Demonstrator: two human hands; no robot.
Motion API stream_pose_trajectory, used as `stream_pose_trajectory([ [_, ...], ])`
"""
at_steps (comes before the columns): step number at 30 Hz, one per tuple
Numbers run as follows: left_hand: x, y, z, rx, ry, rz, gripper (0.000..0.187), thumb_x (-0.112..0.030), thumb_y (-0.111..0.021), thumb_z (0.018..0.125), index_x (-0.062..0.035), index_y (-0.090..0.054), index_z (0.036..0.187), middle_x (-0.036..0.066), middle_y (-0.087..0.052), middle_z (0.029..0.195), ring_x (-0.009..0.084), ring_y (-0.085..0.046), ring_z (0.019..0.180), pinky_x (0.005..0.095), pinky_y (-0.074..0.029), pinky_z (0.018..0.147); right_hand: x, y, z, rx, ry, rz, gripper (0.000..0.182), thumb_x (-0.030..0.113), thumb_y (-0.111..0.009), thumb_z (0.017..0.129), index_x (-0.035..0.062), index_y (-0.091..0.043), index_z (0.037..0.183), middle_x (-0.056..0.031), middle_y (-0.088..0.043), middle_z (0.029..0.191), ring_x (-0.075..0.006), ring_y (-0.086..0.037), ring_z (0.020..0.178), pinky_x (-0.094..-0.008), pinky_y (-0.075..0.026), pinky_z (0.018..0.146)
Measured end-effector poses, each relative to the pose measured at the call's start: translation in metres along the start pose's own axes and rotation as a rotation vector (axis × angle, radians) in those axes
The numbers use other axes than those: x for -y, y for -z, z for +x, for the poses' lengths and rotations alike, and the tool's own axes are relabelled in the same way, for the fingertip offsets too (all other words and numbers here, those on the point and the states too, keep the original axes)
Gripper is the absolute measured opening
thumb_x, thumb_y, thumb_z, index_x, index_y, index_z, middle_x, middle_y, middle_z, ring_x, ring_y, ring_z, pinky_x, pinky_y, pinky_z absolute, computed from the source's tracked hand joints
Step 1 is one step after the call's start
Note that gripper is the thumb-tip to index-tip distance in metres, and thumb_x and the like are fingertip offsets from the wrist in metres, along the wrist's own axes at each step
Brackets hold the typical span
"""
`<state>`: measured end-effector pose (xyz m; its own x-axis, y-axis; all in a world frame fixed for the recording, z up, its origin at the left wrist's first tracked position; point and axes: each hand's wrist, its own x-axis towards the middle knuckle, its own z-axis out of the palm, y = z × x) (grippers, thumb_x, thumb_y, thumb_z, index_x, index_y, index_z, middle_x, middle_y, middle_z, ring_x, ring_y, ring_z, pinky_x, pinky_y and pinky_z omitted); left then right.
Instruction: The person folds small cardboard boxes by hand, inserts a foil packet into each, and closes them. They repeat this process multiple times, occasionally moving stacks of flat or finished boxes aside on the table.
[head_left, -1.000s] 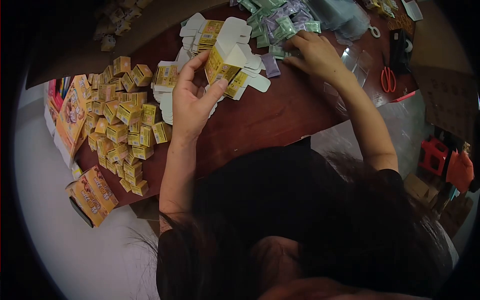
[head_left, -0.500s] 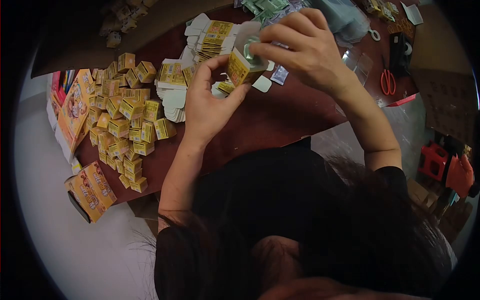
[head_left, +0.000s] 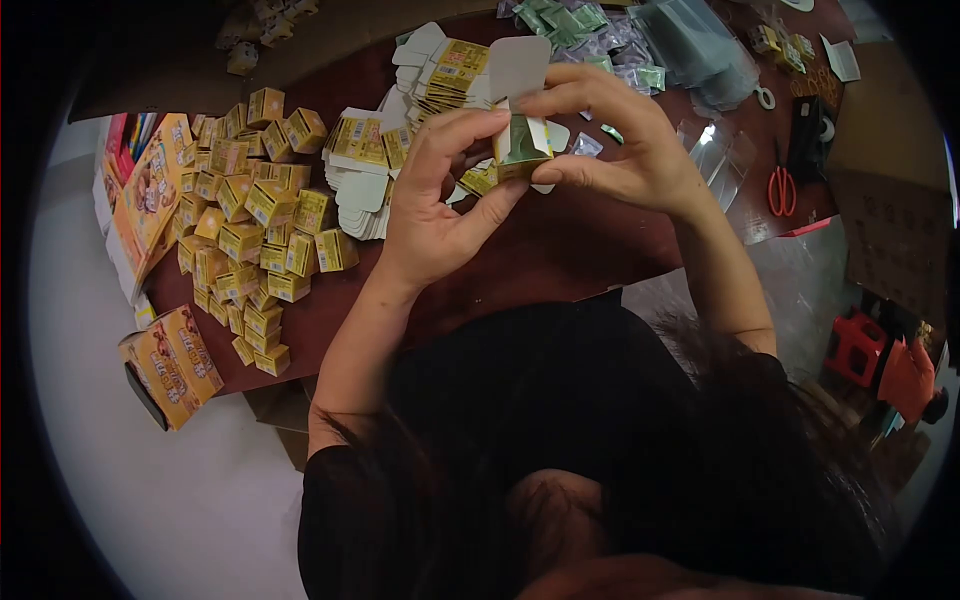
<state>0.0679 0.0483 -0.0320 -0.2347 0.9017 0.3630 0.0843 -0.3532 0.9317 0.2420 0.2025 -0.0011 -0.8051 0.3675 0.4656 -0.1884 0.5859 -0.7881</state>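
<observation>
Between my two hands is a small yellow box [head_left: 522,168], its top open and its white lid flap [head_left: 518,68] standing up. My left hand [head_left: 440,195] grips the box from the left, thumb below and fingers along the side. On the right, my right hand [head_left: 625,145] has its thumb at the lower corner and its fingertips at the upper side flap. Something green shows inside the box. Flat, unfolded yellow-and-white cartons [head_left: 362,140] lie in stacks just behind my left hand.
Many folded yellow boxes [head_left: 240,240] are heaped at the left. Green and silver sachets [head_left: 590,35] lie at the back, beside clear plastic bags [head_left: 695,50]. Red-handled scissors [head_left: 782,190] rest at the right. A larger orange printed box [head_left: 172,370] sits at the table's left corner.
My right hand has come down from above the box, and the green packet it held is now inside. Its fingers are now on the box's flap and corner.
</observation>
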Motion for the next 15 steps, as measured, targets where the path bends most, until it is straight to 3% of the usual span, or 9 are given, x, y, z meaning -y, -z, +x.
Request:
stream_pose_trajectory([
  [2,-0.003,0.005,0.002,0.058,0.01,0.11,0.05,-0.001,-0.077,0.08,-0.0087,-0.058,0.126,0.009,-0.054,0.127,0.0177,-0.06,0.108,0.0311,-0.052,0.091,-0.002,-0.003,-0.001,0.087,-0.059,0.12,0.041,0.023,-0.085,0.08,0.0079,-0.069,0.115,-0.0127,-0.063,0.125,-0.0273,-0.062,0.118,-0.0375,-0.052,0.094],
  [6,-0.011,0.01,0.001,0.088,-0.006,0.243,0.041,-0.003,-0.078,0.08,-0.0076,-0.061,0.117,0.008,-0.055,0.125,0.0172,-0.062,0.104,0.0301,-0.053,0.088,-0.002,-0.006,-0.004,0.087,-0.003,0.027,0.036,0.02,-0.083,0.082,0.0076,-0.07,0.113,-0.012,-0.065,0.122,-0.0261,-0.063,0.116,-0.0366,-0.051,0.095],
  [8,-0.014,0.011,0.003,0.074,0.003,0.262,0.047,-0.003,-0.078,0.081,-0.0059,-0.054,0.121,0.01,-0.056,0.126,0.0173,-0.063,0.104,0.0302,-0.054,0.09,-0.002,-0.01,-0.003,0.086,0.019,0.14,0.036,0.01,-0.081,0.083,0.0025,-0.066,0.114,-0.0149,-0.061,0.127,-0.0261,-0.058,0.121,-0.039,-0.048,0.099],
  [9,-0.016,0.01,0.002,0.07,0.006,0.264,0.047,-0.003,-0.078,0.081,-0.0059,-0.054,0.121,0.01,-0.056,0.126,0.0173,-0.063,0.104,0.0302,-0.054,0.09,-0.004,-0.013,-0.002,0.09,0.019,0.144,0.036,0.01,-0.081,0.083,0.0025,-0.066,0.114,-0.0149,-0.061,0.127,-0.0261,-0.058,0.121,-0.039,-0.048,0.099],
  [11,-0.018,0.006,0.001,-0.034,0.084,-0.083,0.056,-0.003,-0.078,0.084,-0.0042,-0.044,0.128,0.014,-0.056,0.131,0.0197,-0.065,0.108,0.032,-0.056,0.093,-0.007,-0.021,-0.001,0.03,-0.032,0.406,0.034,0.01,-0.081,0.084,0.0012,-0.062,0.111,-0.0135,-0.06,0.126,-0.026,-0.057,0.122,-0.0395,-0.048,0.101],
  [15,-0.025,0.013,-0.001,0.049,0.162,-0.067,0.061,-0.002,-0.077,0.086,-0.0032,-0.036,0.132,0.018,-0.054,0.136,0.0229,-0.063,0.115,0.0344,-0.056,0.094,0.003,-0.022,0.007,0.032,-0.033,0.573,0.032,0.01,-0.08,0.085,0.0018,-0.06,0.109,-0.0109,-0.059,0.121,-0.0233,-0.058,0.119,-0.0372,-0.048,0.101],
])
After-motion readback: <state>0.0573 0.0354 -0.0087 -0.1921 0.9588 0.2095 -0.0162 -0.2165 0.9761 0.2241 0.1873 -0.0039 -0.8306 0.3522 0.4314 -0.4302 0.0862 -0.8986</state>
